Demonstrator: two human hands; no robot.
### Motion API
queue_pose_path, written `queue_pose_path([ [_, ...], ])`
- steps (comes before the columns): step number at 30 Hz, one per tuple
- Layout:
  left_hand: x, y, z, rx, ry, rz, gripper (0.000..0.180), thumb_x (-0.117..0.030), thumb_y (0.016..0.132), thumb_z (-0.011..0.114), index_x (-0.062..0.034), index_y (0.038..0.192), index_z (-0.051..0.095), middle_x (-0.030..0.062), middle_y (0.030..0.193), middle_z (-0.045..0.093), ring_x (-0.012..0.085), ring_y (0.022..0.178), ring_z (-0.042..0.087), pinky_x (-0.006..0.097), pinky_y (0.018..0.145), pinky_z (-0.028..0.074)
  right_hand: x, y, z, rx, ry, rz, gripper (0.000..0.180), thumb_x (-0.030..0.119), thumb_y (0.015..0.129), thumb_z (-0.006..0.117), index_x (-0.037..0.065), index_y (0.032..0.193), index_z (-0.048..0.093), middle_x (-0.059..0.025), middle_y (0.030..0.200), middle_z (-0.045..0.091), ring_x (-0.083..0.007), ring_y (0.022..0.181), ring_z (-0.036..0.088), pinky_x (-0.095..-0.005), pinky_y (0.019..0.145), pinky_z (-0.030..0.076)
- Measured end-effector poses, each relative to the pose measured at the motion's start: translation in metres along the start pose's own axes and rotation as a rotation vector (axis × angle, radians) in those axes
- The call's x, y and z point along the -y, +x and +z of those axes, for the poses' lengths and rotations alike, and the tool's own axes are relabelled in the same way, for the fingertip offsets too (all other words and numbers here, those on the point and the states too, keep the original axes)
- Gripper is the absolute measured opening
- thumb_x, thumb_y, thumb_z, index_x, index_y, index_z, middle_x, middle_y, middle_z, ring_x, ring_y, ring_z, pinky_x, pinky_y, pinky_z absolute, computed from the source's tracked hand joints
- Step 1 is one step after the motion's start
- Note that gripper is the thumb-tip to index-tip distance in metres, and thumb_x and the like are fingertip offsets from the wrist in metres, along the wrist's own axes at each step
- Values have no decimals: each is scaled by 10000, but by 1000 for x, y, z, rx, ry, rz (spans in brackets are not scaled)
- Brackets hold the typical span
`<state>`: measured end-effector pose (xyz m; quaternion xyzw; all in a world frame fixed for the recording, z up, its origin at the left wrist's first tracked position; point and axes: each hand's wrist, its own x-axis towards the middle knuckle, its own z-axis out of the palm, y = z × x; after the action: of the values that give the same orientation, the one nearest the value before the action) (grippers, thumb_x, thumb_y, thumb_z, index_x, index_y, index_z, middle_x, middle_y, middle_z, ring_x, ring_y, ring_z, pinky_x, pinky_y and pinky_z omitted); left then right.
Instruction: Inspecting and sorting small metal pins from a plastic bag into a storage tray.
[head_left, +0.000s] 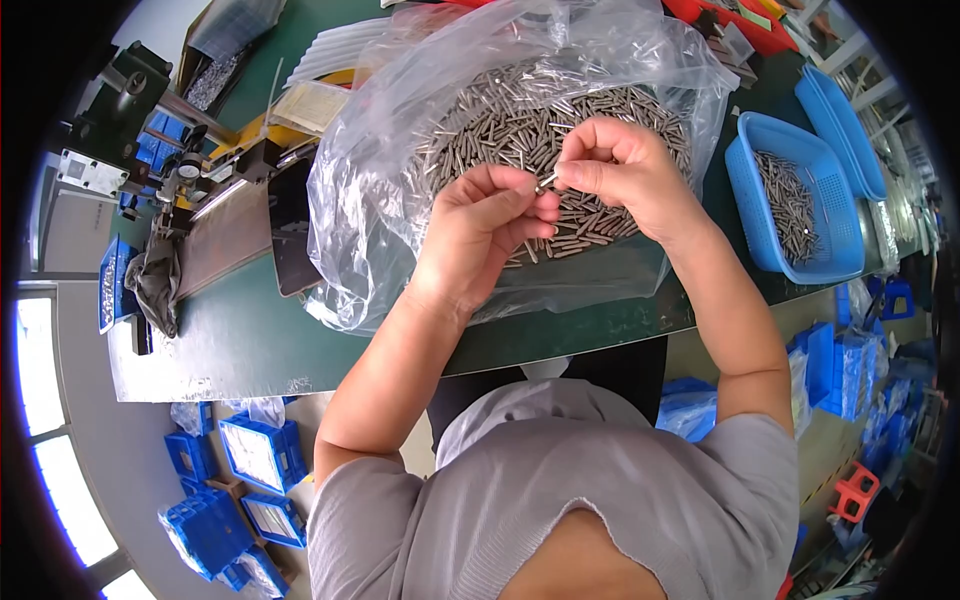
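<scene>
My left hand [490, 212] and my right hand [622, 172] meet above a large heap of small metal pins [500, 120]. Between their fingertips is a short, shiny metal pin [546, 183]. The right thumb and forefinger pinch its upper end, while the left fingertips close around the lower end. Whether it is one piece or two joined ones is too small to tell. Under both hands the heap lies in a wide-open clear plastic bag [365, 200] spread on the green table [330, 350].
Right of the bag, a blue perforated basket [745, 190] holds more pins, with another blue basket [845, 130] beyond it. At the left stands a metal bench fixture [180, 165] with a dial gauge. Blue crates [260, 450] are stacked on the floor.
</scene>
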<state>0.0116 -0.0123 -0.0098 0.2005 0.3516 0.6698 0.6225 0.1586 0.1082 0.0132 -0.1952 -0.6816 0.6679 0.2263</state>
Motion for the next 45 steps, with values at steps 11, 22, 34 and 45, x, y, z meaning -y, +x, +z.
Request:
queue_pose_path([
  [11,1,-1,0,11,41,12,75,-17,852,527,35,900,553,144,814,627,207,748,634,315,687,542,-2,-1,6,95,41,75,93,79,802,645,5,837,599,-28,765,613,-83,702,576,-206,664,462],
  [22,-2,-1,-1,-134,44,124,92,-47,871,509,14,904,570,157,837,629,218,758,630,306,693,532,-4,7,-18,-243,500,126,90,140,822,559,62,865,569,-7,751,555,-59,610,459,-187,442,330],
  [34,-6,-1,-2,-129,21,109,103,-57,876,508,20,919,561,154,840,627,220,766,628,311,698,530,-10,0,-3,86,-1050,-117,139,169,704,670,137,839,655,-47,726,603,-219,698,591,-340,614,446],
  [45,-4,1,-5,-91,49,30,98,-47,873,503,18,917,562,151,821,630,215,745,628,300,677,532,-8,4,-13,8,-641,-78,113,123,821,626,15,834,595,-10,751,551,-95,703,513,-250,635,418],
])
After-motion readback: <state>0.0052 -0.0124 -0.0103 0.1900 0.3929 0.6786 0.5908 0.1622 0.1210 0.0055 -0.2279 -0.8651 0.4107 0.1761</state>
